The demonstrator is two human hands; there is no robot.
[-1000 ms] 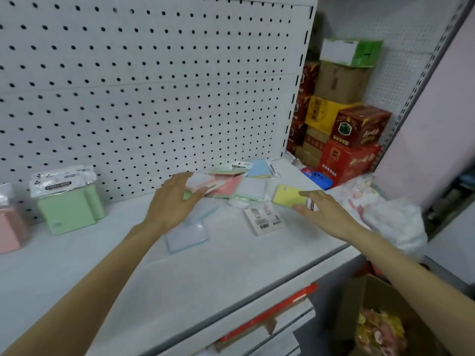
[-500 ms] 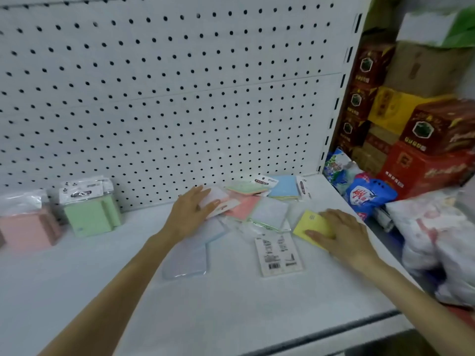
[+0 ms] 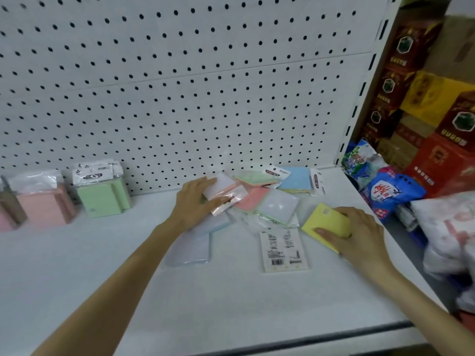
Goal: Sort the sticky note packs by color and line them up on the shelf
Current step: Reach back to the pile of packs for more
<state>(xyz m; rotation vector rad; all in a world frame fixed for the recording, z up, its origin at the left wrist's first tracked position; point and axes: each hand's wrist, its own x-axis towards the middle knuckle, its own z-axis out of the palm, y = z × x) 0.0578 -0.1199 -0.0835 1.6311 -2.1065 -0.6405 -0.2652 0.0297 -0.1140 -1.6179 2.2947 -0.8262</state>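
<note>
On the white shelf (image 3: 231,304), at 3 o'clock from the mixed pile (image 3: 272,204), the yellow pack (image 3: 321,220) lies flat with one corner pointing to 12 o'clock. It is nearly square, so no long axis is clear. The right hand (image 3: 359,235) grips it, thumb on the near edge and fingers curled over the far side. The left hand (image 3: 195,201) rests with straight fingers on a pale pink pack (image 3: 222,186) at 9 o'clock of the pile. Compared with one second ago, the right hand covers more of the yellow pack, while the left hand is almost unmoved.
</note>
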